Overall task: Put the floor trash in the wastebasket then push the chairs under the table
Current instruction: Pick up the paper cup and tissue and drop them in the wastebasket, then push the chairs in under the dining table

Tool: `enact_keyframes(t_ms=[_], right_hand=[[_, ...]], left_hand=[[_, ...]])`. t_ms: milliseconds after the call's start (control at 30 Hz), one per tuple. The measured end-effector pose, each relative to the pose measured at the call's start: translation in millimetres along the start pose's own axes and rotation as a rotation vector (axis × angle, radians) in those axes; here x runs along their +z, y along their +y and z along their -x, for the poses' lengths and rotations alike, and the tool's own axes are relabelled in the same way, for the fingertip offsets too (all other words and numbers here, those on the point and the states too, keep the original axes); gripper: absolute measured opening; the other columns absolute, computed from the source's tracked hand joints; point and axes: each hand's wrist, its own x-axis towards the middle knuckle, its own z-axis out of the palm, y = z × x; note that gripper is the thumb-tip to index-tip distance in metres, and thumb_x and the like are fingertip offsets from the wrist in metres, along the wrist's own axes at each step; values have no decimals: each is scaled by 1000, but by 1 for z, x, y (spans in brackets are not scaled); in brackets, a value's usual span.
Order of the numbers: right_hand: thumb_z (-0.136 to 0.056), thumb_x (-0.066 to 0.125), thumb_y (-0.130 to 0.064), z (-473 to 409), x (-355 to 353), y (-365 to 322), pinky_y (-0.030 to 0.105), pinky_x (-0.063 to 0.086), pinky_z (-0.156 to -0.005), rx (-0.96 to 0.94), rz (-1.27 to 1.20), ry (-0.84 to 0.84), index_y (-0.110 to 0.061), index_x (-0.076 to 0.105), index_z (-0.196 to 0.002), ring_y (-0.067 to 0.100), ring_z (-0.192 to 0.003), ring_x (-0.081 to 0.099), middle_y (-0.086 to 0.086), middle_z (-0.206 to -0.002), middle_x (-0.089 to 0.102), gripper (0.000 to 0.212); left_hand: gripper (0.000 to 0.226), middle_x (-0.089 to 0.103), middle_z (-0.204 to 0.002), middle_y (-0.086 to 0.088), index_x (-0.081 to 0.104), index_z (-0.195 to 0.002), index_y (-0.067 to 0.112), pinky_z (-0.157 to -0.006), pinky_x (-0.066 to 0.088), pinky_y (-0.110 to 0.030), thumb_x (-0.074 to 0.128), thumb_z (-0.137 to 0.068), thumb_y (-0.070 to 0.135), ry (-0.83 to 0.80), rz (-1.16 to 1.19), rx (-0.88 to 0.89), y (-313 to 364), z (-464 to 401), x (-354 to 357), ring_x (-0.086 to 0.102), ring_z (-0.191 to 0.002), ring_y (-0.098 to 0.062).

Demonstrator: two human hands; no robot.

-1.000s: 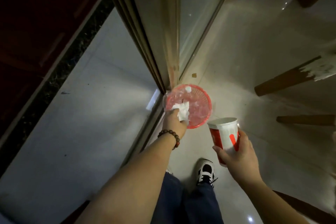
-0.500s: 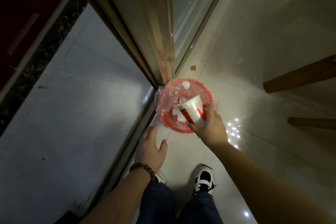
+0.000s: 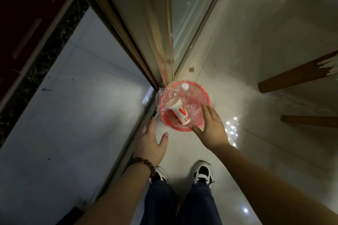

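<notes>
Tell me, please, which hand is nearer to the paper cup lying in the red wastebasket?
Right. The right hand hovers open over the wastebasket rim beside the paper cup; the left hand is outside the basket.

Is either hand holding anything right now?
No. Both the left hand and right hand are open; the paper cup lies in the wastebasket.

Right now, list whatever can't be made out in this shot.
- Head view: the lower part of the wastebasket is hidden by the paper cup, a plastic bottle and the clear liner.
- Head view: the right hand covers the basket's near rim.
- Head view: the chair legs are cut off by the right edge, so the seats and the table go unseen.
- Head view: the scrap on the floor is too small to identify.
- Head view: the left hand's fingertips are blurred.
</notes>
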Motion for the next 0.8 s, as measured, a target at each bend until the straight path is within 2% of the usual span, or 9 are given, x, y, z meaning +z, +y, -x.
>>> enact_keyframes(t_ms=[167,400,500,700,800], right_hand=[[-90,50,-54,62,-92,-37,40,15,-118,-3,23,107,-18,15,-150,24,-145,13,7,-157,20,79],[-92,48,-49,178,-206,-97,42,17,-118,87,-76,203,-16,19,-149,25,-145,14,10,-156,22,72],[-92,48,-48,228,-232,-114,43,19,-117,134,-103,263,-16,19,-149,25,-144,14,9,-156,23,71],[-92,49,-48,305,-251,-128,42,18,-117,243,-125,411,-18,19,-149,24,-145,13,6,-157,21,70],[-92,49,-48,334,-249,-127,39,16,-118,316,-157,482,-18,22,-148,23,-145,12,6,-157,20,69]], left_hand=[[68,31,-152,-5,21,-149,24,-108,34,-40,53,-91,39,51,-78,96,63,55,-54,32,-138,-25],[66,42,-144,-7,27,-147,20,-106,40,-44,48,-90,46,109,-128,263,133,159,-129,40,-131,-27],[67,43,-143,-8,32,-143,22,-105,40,-47,40,-85,54,81,-179,343,147,195,-150,39,-133,-28],[62,39,-147,-7,35,-142,18,-111,30,-49,46,-88,46,56,-314,551,173,243,-167,31,-137,-27],[62,38,-148,-5,33,-143,19,-113,25,-49,44,-89,48,31,-358,647,183,259,-160,29,-139,-24]])
